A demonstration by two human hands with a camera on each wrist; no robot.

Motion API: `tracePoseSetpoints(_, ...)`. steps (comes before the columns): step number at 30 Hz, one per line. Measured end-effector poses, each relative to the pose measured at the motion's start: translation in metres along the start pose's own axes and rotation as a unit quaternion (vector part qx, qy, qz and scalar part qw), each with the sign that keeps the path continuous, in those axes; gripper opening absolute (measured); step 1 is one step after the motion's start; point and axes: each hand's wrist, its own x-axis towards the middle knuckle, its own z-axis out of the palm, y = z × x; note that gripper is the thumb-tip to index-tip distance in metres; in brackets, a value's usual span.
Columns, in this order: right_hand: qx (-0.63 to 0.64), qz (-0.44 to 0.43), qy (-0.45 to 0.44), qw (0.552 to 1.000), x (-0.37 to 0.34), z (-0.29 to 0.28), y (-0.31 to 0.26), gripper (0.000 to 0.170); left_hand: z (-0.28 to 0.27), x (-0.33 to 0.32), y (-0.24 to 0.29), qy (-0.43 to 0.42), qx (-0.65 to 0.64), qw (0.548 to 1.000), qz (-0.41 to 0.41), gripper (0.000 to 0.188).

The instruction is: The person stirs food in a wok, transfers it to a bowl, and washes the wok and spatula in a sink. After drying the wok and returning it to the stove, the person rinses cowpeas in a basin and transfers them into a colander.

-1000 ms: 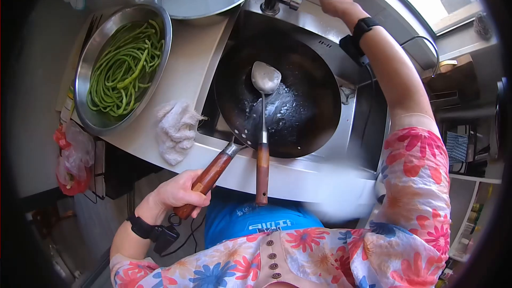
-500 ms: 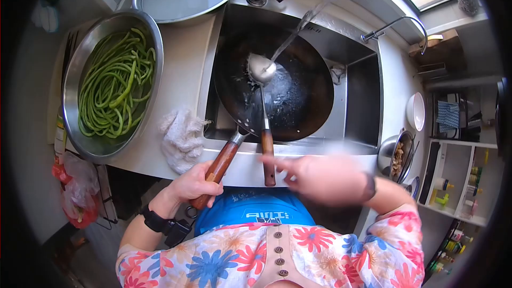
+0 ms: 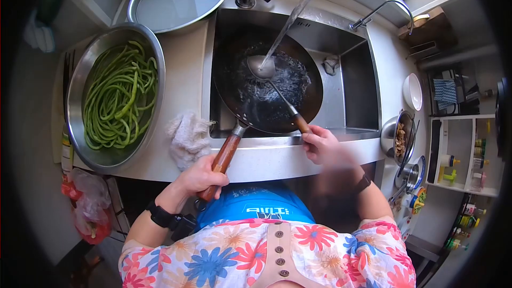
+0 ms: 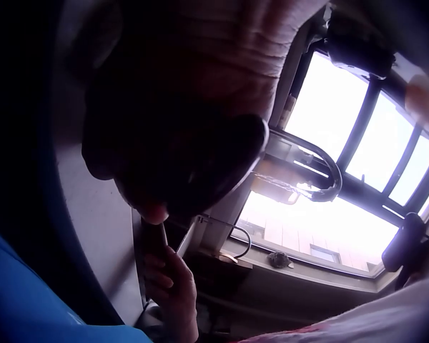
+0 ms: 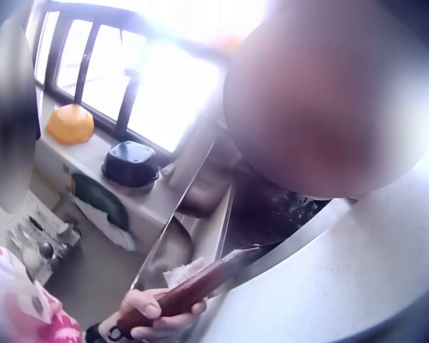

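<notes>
Both hands full lol, left hand (image 3: 204,177) curled around the black round wok's (image 3: 316,88) brown wooden handle (image 3: 228,152), nearer right hand (image 3: 321,145) pinching the wood-handled steel ladle (image 3: 266,72), slanting away leftward.

A white shirt (image 3: 213,261) with coral, blue and tan flowers; beige placket (image 3: 279,239); dark round buttons (image 3: 280,249); black wristbands (image 3: 161,215); white-lettered blue cloth (image 3: 224,210) below.

Bright dark-framed window (image 5: 109,61), white open shelving (image 3: 472,152), grey wall (image 3: 32,106)
</notes>
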Motion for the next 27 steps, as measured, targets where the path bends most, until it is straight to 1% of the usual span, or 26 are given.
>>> tracePoseSetpoints(2,-0.137,-0.067,0.014,0.988,0.008,-0.005,0.004,0.042,0.001,-0.001,0.003,0.002,0.0,1.0,-0.005,0.036)
tracePoseSetpoints(3,-0.239,-0.093,0.082,0.963,-0.002,0.003,-0.003,0.042,0.001,-0.002,0.002,0.001,0.001,1.0,-0.006,0.036)
tracePoseSetpoints(4,-0.239,-0.093,0.084,0.963,-0.002,-0.001,0.0,0.042,0.001,-0.002,0.002,-0.001,-0.001,1.0,-0.006,0.036)
tracePoseSetpoints(5,-0.36,-0.198,0.14,0.901,0.0,-0.01,0.005,0.043,0.001,-0.002,0.003,-0.003,-0.004,1.0,-0.005,0.036)
tracePoseSetpoints(6,-0.47,-0.295,0.191,0.81,-0.002,-0.017,0.007,0.044,0.0,-0.002,0.003,-0.003,-0.005,1.0,-0.003,0.036)
tracePoseSetpoints(7,-0.424,-0.266,0.18,0.847,-0.006,-0.022,0.007,0.046,0.0,-0.002,0.003,-0.003,-0.007,1.0,-0.001,0.037)
tracePoseSetpoints(8,-0.426,-0.265,0.179,0.846,-0.011,-0.024,0.007,0.046,0.001,-0.003,0.003,-0.003,-0.009,1.0,0.002,0.038)
tracePoseSetpoints(10,-0.401,-0.175,0.172,0.883,-0.032,-0.018,-0.001,0.048,0.001,-0.004,0.004,-0.001,-0.008,1.0,0.001,0.038)
tracePoseSetpoints(11,-0.376,-0.167,0.17,0.895,-0.041,-0.018,0.001,0.05,0.002,-0.004,0.005,0.002,-0.004,1.0,-0.001,0.039)
tracePoseSetpoints(12,-0.378,-0.166,0.17,0.895,-0.045,-0.024,0.007,0.05,0.002,-0.005,0.005,0.001,-0.007,1.0,-0.001,0.039)
tracePoseSetpoints(14,-0.341,-0.19,0.154,0.908,-0.051,-0.037,0.018,0.049,0.003,-0.005,0.006,0.004,-0.007,1.0,0.0,0.039)
tracePoseSetpoints(15,-0.344,-0.17,0.173,0.907,-0.058,-0.03,0.014,0.049,0.004,-0.006,0.007,0.003,-0.008,1.0,-0.001,0.039)
tracePoseSetpoints(16,-0.344,-0.169,0.173,0.907,-0.062,-0.028,0.013,0.049,0.005,-0.007,0.008,0.009,-0.007,1.0,-0.003,0.039)
tracePoseSetpoints(18,-0.259,-0.13,0.144,0.946,-0.068,-0.027,0.012,0.049,0.006,-0.006,0.008,0.013,-0.003,1.0,-0.005,0.039)
tracePoseSetpoints(19,-0.257,-0.13,0.146,0.946,-0.07,-0.026,0.01,0.049,0.006,-0.005,0.006,0.016,0.002,1.0,-0.005,0.039)
tracePoseSetpoints(21,-0.211,-0.072,0.077,0.972,-0.07,-0.022,0.005,0.048,0.006,-0.004,0.007,0.018,0.012,1.0,-0.007,0.038)
tracePoseSetpoints(22,-0.207,-0.073,0.079,0.973,-0.067,-0.021,0.007,0.048,0.007,-0.005,0.008,0.029,0.015,0.999,-0.008,0.038)
tracePoseSetpoints(24,-0.04,-0.064,0.005,0.997,-0.06,-0.015,0.012,0.047,0.007,-0.004,0.01,0.038,0.023,0.999,-0.012,0.037)
tracePoseSetpoints(25,-0.033,-0.037,0.0,0.999,-0.06,-0.004,0.005,0.043,0.006,-0.004,0.012,0.04,0.022,0.999,-0.014,0.037)
tracePoseSetpoints(26,-0.027,-0.039,0.002,0.999,-0.058,0.004,0.0,0.043,0.005,-0.004,0.015,0.043,0.022,0.999,-0.015,0.036)
tracePoseSetpoints(27,0.017,-0.008,-0.011,1.0,-0.055,0.012,-0.005,0.04,0.006,-0.004,0.017,0.042,0.027,0.999,-0.018,0.036)
